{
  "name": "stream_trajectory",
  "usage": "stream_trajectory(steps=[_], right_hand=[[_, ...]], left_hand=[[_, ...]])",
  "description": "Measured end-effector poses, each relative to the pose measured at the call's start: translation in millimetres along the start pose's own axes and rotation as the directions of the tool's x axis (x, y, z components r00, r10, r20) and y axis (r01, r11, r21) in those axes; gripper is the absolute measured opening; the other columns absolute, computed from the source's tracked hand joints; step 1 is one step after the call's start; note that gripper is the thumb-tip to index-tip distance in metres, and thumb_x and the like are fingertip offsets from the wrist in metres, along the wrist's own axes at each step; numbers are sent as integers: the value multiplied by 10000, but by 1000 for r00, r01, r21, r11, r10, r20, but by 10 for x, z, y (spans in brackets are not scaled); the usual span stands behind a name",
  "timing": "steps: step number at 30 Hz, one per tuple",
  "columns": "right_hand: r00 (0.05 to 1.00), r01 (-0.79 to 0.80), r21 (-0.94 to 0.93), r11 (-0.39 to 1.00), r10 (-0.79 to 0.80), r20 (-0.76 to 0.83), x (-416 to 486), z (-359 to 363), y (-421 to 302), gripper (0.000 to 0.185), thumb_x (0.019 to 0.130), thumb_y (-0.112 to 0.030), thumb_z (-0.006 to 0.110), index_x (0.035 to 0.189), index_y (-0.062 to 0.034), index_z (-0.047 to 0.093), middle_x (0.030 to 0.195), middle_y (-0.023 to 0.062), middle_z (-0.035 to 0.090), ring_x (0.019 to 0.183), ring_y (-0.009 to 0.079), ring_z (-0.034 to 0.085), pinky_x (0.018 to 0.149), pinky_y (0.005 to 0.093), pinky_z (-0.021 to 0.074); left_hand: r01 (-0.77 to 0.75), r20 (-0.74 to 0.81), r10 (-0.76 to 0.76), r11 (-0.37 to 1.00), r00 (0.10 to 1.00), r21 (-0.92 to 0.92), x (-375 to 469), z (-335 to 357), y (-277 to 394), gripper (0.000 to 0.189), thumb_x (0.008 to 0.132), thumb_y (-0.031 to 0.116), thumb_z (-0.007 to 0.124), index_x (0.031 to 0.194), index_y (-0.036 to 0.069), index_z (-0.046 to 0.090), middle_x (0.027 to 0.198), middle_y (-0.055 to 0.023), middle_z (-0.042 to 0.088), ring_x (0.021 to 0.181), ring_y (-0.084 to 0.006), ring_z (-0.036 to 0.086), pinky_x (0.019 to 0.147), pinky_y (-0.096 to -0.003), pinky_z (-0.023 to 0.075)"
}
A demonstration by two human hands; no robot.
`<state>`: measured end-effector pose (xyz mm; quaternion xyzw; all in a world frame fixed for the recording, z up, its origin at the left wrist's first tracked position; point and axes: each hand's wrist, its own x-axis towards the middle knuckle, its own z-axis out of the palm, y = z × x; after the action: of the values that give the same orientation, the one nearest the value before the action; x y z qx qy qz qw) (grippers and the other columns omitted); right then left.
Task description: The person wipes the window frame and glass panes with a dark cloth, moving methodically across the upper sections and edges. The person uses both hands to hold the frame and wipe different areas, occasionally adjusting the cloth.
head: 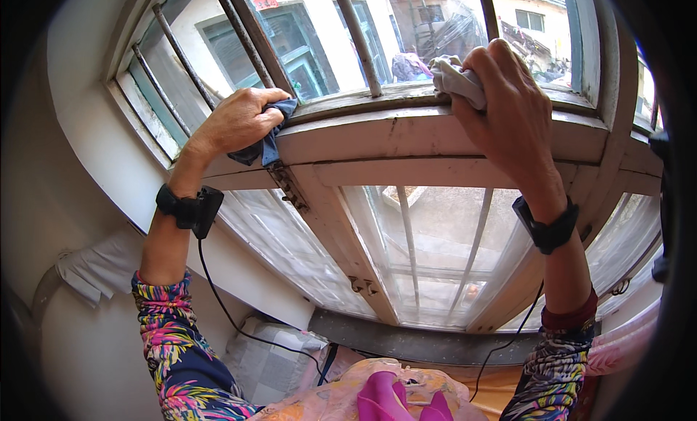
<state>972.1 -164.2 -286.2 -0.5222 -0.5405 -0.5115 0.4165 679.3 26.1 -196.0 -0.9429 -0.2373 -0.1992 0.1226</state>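
My left hand (234,121) grips a dark blue cloth (267,140) at the wooden window rail, by the foot of an upright frame post. Part of that cloth hangs down over the rail. Farther right, my right hand (512,100) is closed around a crumpled light grey cloth (460,81), which rests at the worn wooden sill (403,91) of the upper window opening. The fingertips under the grey cloth are partly hidden. A painted wooden crossbar (381,138) runs below both hands.
Upright metal bars (356,40) cross the upper opening. Lower down are glazed sashes (435,241) with small metal latches (364,286). A dark ledge (425,339) runs beneath them. Cables (239,328) trail from the black wrist straps (188,206). A pink curtain (626,339) hangs at right.
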Motion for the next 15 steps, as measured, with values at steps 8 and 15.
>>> stream_trajectory(steps=[8,15], right_hand=[[998,7,-70,998,-2,63,-1,-4,27,314,822,-229,761,1045,-126,567,1016,66,579,973,267,690,696,390,633],[1000,-4,-30,1000,4,12,-9,1,5,260,828,-174,745,986,-125,544,936,46,546,886,257,686,706,415,581]], left_hand=[[-5,60,4,1000,998,18,0,-35,33,413,834,123,520,1159,-76,680,869,-229,722,726,-254,698,785,-356,564],[-17,42,12,993,999,114,74,26,79,388,840,118,520,1139,-63,688,882,-257,713,774,-267,719,811,-377,559]])
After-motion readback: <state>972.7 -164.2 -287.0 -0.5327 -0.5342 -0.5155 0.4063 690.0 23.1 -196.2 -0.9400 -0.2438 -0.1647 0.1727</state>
